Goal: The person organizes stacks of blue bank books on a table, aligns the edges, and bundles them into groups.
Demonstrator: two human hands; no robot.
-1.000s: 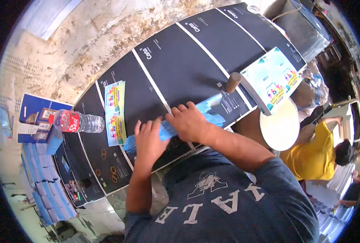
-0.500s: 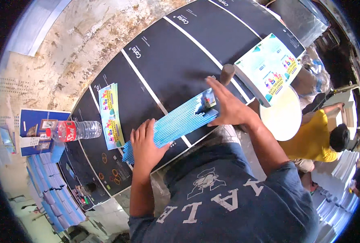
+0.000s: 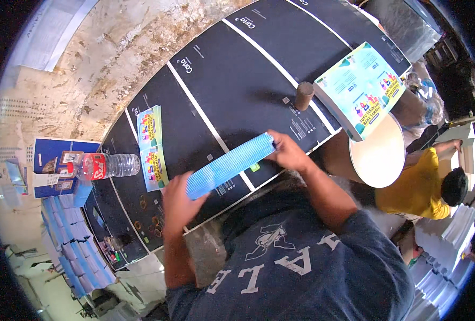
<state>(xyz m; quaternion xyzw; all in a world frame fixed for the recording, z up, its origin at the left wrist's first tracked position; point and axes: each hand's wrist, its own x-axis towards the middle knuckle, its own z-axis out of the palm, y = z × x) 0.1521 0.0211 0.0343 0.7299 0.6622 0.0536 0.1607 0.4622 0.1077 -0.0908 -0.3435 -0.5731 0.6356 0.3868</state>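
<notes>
A stack of thin blue booklets (image 3: 231, 166) is held between my two hands, its many edges lined up in fine stripes. My left hand (image 3: 181, 200), slightly blurred, grips the stack's near left end. At the other end my right hand (image 3: 289, 151) is closed round the stack. Below the stack lies the dark tabletop (image 3: 232, 85) with white dividing lines. Left of my left hand, a small pile of colourful printed booklets (image 3: 151, 150) rests on the table. Beyond my right hand stands a brown cylinder (image 3: 304, 96), next to a thick stack of printed sheets (image 3: 360, 91).
A plastic bottle (image 3: 106, 166) with a red label lies at the left near a blue board (image 3: 55, 182). Several rubber bands (image 3: 155, 227) are on the table. A round pale stool top (image 3: 379, 155) is at the right, near a person in yellow (image 3: 414, 182). Bundled paper (image 3: 77, 246) stands lower left.
The fanned, uneven booklets are now squared into an even stack. My right hand has come down and inward from its spread pose and closed on the end. My left hand has shifted slightly left.
</notes>
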